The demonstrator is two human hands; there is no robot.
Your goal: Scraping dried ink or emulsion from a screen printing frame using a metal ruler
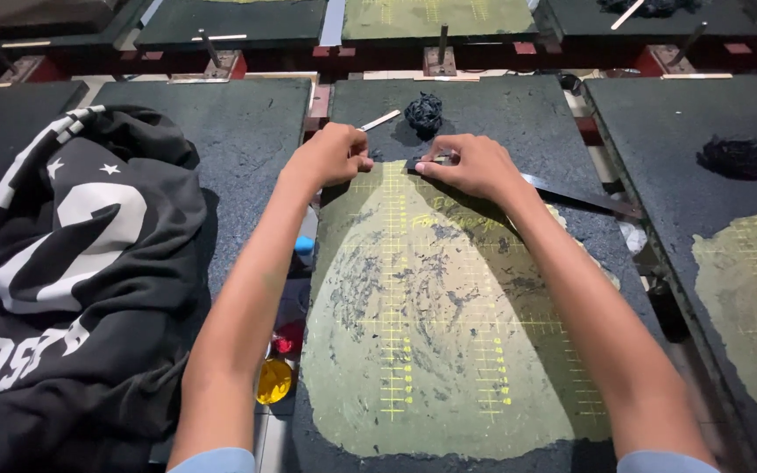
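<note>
I judge I'm scraping the printing platen (449, 350): right hand (475, 166) closed on a metal scraper (571, 194), left hand (333, 156) fisted at its top edge, contents hidden; next needs flat pressure.

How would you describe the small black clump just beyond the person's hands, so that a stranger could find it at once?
Start at the middle dark board with the yellowish grid patch. Both hands rest at the patch's top, and just past them lies the black clump, a fist-like wad of tangled black material. A looser, flatter black wad sits on the next board to the right.
</note>
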